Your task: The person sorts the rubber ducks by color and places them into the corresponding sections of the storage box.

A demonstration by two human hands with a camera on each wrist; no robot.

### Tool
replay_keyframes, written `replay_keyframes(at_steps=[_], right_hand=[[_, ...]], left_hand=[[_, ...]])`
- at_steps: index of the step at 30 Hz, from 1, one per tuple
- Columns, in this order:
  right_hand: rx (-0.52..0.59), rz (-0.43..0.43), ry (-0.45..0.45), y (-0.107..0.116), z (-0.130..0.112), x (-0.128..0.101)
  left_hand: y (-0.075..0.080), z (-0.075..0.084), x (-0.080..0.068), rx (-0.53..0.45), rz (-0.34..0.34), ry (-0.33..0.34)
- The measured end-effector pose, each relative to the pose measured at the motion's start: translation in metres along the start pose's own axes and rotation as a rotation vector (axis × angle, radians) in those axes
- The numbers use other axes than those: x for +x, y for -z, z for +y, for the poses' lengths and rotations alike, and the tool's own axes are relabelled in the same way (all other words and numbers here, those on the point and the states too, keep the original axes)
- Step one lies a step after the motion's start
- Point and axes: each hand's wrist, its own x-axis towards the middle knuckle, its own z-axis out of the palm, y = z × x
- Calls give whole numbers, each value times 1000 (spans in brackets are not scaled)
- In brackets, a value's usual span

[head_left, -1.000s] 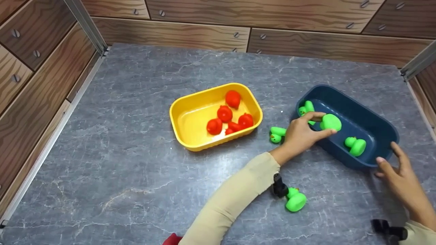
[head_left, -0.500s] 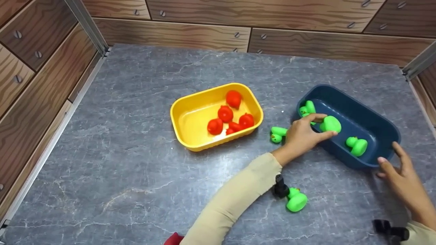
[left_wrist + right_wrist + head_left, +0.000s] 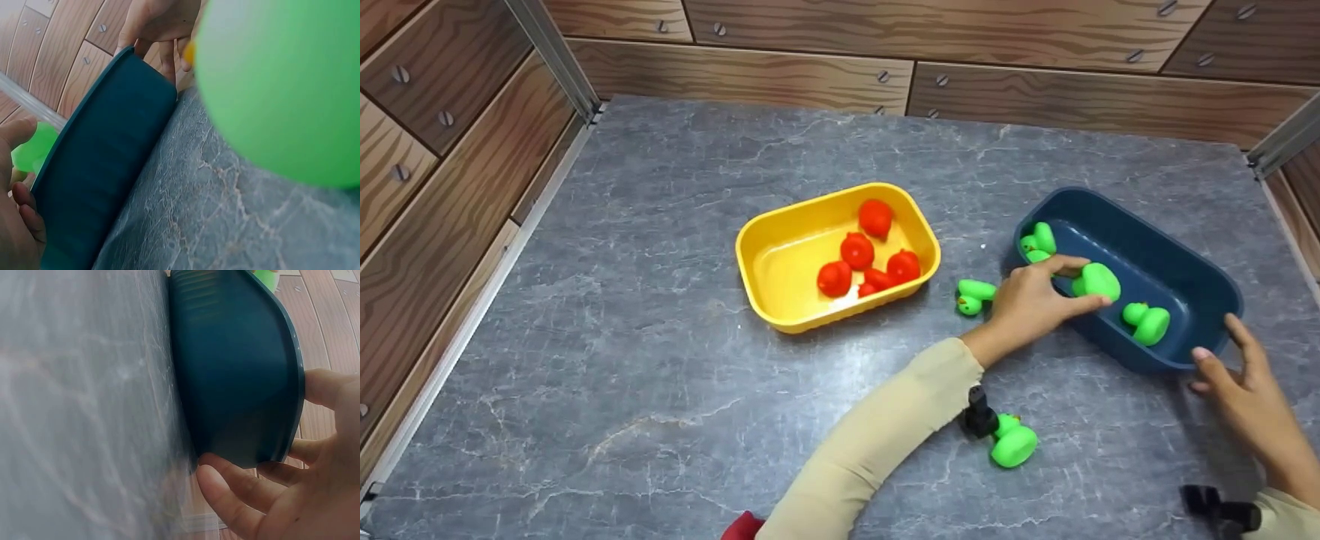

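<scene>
My left hand (image 3: 1030,300) pinches a green toy duck (image 3: 1098,282) between thumb and fingers, over the left part of the navy tub (image 3: 1162,247). The left wrist view shows the held duck (image 3: 35,147) past the tub's rim. My right hand (image 3: 1249,390) holds the tub's near right end; the right wrist view shows thumb and fingers (image 3: 239,486) spread along rim and outer wall. Inside the tub another green duck (image 3: 1147,323) lies toward the right, and more green ducks (image 3: 1041,238) are at the left end, partly hidden by my left hand.
A yellow tub (image 3: 769,281) with several red toys (image 3: 856,251) stands left of the navy one. One green duck (image 3: 971,296) lies between the tubs. Another duck (image 3: 1014,442) sits beside my left wrist camera. Wood-patterned panels (image 3: 780,67) border the grey marbled table.
My left hand has shifted slightly right and toward me with the green duck, over the navy tub. My right hand stays at the tub's end.
</scene>
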Motion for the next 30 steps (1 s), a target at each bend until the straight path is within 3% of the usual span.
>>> replay_keyframes(at_steps=[14, 25, 30], right_hand=[[-4, 2, -19, -2, -1, 1], [15, 0, 0, -2, 1, 0], [29, 1, 4, -2, 0, 1]], left_hand=[[5, -1, 0, 91, -123, -49], [15, -2, -6, -68, -112, -77], [22, -1, -9, -150, -140, -60]])
